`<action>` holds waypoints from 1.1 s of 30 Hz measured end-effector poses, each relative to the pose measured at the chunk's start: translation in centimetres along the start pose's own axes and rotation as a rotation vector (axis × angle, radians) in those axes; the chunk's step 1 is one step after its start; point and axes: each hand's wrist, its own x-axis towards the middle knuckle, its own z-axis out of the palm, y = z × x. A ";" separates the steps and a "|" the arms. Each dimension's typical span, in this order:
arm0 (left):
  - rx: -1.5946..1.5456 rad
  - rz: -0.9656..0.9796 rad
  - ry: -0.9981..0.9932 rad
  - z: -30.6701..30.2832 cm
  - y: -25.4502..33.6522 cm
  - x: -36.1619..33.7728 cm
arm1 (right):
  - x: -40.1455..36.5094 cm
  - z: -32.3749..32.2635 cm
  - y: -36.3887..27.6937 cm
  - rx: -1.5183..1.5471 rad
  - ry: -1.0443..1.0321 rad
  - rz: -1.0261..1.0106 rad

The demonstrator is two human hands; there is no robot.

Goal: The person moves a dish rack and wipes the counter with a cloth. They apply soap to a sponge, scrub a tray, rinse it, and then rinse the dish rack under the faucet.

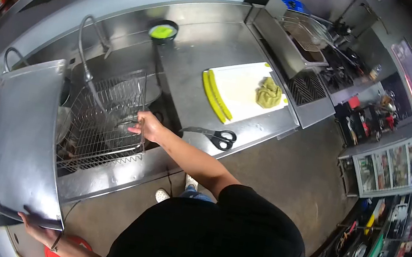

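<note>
My left hand [35, 229] is closed on the lower edge of a large metal tray [26, 126], which stands tilted at the left of the sink. With my right hand [148, 126] I grip the right side of a wire rack [96, 151] lying over the sink basin. Under and through the wires, clear and metal items show, too cluttered to name. A hose faucet [85, 67] hangs down over the rack. To the right of my right hand, black-handled scissors [220, 138] lie near the counter's front edge.
On the steel counter [188, 71] are a white cutting board [242, 77] with a yellow-green edge and a crumpled greenish cloth [268, 93]. A black bowl with green contents [163, 31] stands behind. A fryer [299, 41] is at right, shelves [354, 251] at lower right.
</note>
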 end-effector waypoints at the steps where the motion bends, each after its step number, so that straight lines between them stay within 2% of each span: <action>1: 0.004 -0.010 -0.027 2.6 -0.5 -1.2 | -0.2 0.0 -0.5 -0.031 0.064 0.082; 2: 0.021 -0.058 -0.090 3.7 -1.4 -1.1 | -0.4 0.0 -1.0 -0.059 0.125 0.168; 3: 0.042 -0.103 -0.152 4.9 -2.4 -1.0 | 0.0 -0.6 -1.0 -0.051 0.128 0.160; 5: 0.098 -0.138 -0.230 9.3 -4.5 -2.6 | 1.0 -2.5 -0.7 -0.309 0.279 0.156; 7: 0.051 -0.237 -0.319 13.3 -6.4 -3.6 | -0.1 -3.2 -2.0 -0.344 0.213 0.119; 9: -0.020 -0.285 -0.417 17.3 -8.6 -4.7 | -2.1 -4.0 -3.9 -0.775 0.103 0.071; 10: -0.017 -0.308 -0.423 19.6 -9.3 -6.0 | -3.8 -4.8 -5.1 -0.830 0.072 0.049; 12: -0.040 -0.350 -0.478 23.2 -11.3 -7.2 | -8.8 -6.9 -9.1 -0.963 -0.010 -0.274; 13: -0.072 -0.362 -0.522 24.6 -12.7 -7.4 | -13.3 -6.4 -13.4 -1.388 0.131 -0.293; 14: -0.054 -0.321 -0.517 26.2 -13.6 -8.0 | -14.3 -10.5 -14.8 -1.593 0.287 -0.650; 15: -0.076 -0.345 -0.554 27.6 -14.4 -8.6 | -15.8 -13.6 -17.2 -1.555 0.590 -0.609; 16: -0.032 -0.313 -0.546 28.7 -15.1 -9.1 | -16.9 -19.0 -19.9 -1.747 0.720 -0.980; 17: 0.009 -0.280 -0.536 29.5 -15.6 -9.5 | -19.1 -20.3 -23.5 -1.887 1.012 -0.787; 18: 0.012 -0.270 -0.528 29.9 -16.1 -9.7 | -20.2 -23.1 -25.8 -1.944 1.144 -0.847; 19: 0.024 -0.242 -0.538 30.0 -16.6 -9.9 | -21.0 -24.2 -27.3 -1.946 1.240 -0.875; 20: 0.038 -0.212 -0.546 30.2 -16.9 -9.9 | -20.7 -26.7 -28.1 -1.994 1.285 -0.770; 23: 0.059 -0.186 -0.479 27.7 -16.3 -8.4 | -19.6 -29.0 -28.7 -1.865 1.159 -0.593; 24: 0.097 -0.135 -0.445 25.1 -16.1 -6.0 | -19.4 -29.2 -29.1 -1.869 1.134 -0.597; 25: 0.163 -0.097 -0.308 25.0 -14.5 -7.3 | -19.3 -29.3 -29.6 -1.820 1.073 -0.623; 26: 0.140 0.023 -0.197 24.9 -13.7 -8.0 | -19.0 -29.4 -30.3 -1.770 1.012 -0.647; 27: 0.203 -0.005 -0.261 19.6 -12.4 -4.2 | -18.4 -29.4 -31.2 -1.660 1.064 -0.801; 29: 0.235 0.063 -0.086 22.3 -9.5 -9.8 | -16.2 -31.0 -35.2 -1.474 1.108 -0.971; 30: 0.283 0.104 -0.078 18.1 -7.9 -7.7 | -15.7 -28.7 -37.6 -1.403 1.124 -0.995; 31: 0.325 0.065 -0.184 13.0 -6.0 -5.5 | -14.8 -26.5 -40.3 -1.332 1.143 -1.023; 32: 0.480 0.147 0.055 13.9 -5.3 -7.6 | -12.8 -27.4 -42.2 -1.467 1.116 -1.000; 33: 0.671 0.224 0.197 11.5 -4.4 -7.1 | -10.5 -28.8 -43.9 -1.602 1.085 -0.973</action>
